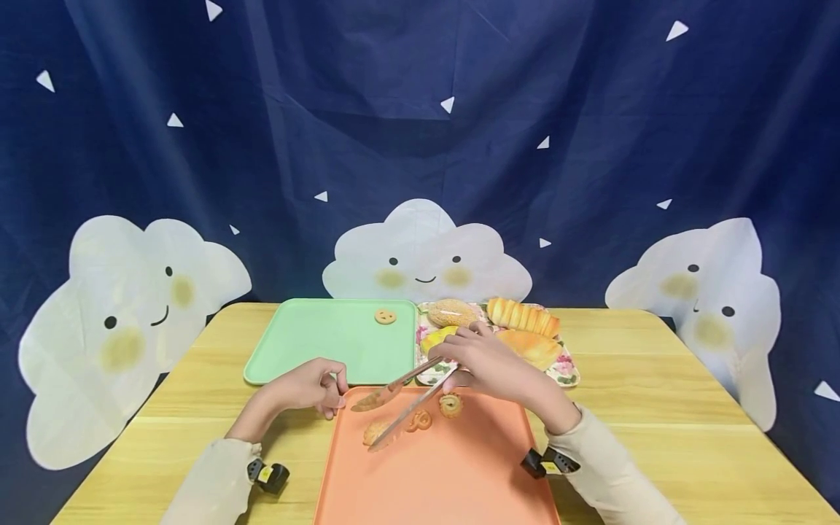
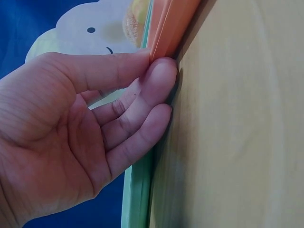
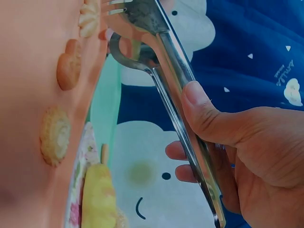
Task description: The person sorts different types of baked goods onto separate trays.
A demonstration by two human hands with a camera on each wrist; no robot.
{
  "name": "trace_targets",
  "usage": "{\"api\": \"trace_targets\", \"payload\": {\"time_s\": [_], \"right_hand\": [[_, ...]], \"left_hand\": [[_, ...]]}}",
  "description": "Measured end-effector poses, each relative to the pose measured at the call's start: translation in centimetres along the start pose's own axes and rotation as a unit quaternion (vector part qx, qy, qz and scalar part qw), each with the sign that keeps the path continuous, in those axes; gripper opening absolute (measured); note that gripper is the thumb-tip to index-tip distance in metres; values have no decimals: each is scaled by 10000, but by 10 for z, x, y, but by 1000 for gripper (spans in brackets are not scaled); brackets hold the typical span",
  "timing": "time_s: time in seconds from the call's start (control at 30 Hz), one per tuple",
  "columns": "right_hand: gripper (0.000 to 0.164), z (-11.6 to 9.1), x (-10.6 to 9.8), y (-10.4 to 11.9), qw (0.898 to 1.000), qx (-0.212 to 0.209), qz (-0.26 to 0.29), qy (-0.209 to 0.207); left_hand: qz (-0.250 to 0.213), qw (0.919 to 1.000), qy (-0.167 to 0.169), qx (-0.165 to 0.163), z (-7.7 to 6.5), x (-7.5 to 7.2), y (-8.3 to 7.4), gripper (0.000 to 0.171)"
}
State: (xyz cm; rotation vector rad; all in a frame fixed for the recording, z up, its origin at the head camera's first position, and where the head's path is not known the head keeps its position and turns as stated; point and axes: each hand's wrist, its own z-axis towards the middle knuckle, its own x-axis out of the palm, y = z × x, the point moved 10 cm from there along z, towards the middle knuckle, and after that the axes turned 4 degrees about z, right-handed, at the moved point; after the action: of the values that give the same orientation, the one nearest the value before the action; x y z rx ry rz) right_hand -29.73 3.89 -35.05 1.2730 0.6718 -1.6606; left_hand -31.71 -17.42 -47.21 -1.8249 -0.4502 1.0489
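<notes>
My right hand [image 1: 488,364] holds metal tongs [image 3: 183,109] by their arms, thumb on one side and fingers curled round the other. The tongs' two ends stand apart over an orange tray [image 1: 446,481]. Near its far edge lie a pale ridged cookie [image 1: 371,432], a pretzel-shaped cookie [image 1: 420,420] and a round cookie [image 1: 450,405]. One tong end overlaps the ridged cookie in the head view; whether they touch I cannot tell. With thumb and finger, my left hand [image 2: 95,109] pinches the orange tray's far left corner.
Behind on the left lies a green tray [image 1: 315,350] bearing one round cookie [image 1: 385,316]. Beside it, a floral tray [image 1: 568,373] carries several breads, including a ridged roll [image 1: 523,316] and a seeded bun [image 1: 453,313]. A blue curtain [image 1: 420,146] hangs behind the wooden table [image 1: 656,437].
</notes>
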Motion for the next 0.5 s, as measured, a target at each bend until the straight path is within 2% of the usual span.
{"api": "trace_targets", "payload": {"time_s": [0.13,0.5], "right_hand": [[53,1,4,4,9998,-121,-173,-29],[54,3,13,6,9985,-21,-540,38]], "left_hand": [[-13,10000,0,36,0,0,-1,14],[38,10000,-39,-68,0,-2,3,14]]}}
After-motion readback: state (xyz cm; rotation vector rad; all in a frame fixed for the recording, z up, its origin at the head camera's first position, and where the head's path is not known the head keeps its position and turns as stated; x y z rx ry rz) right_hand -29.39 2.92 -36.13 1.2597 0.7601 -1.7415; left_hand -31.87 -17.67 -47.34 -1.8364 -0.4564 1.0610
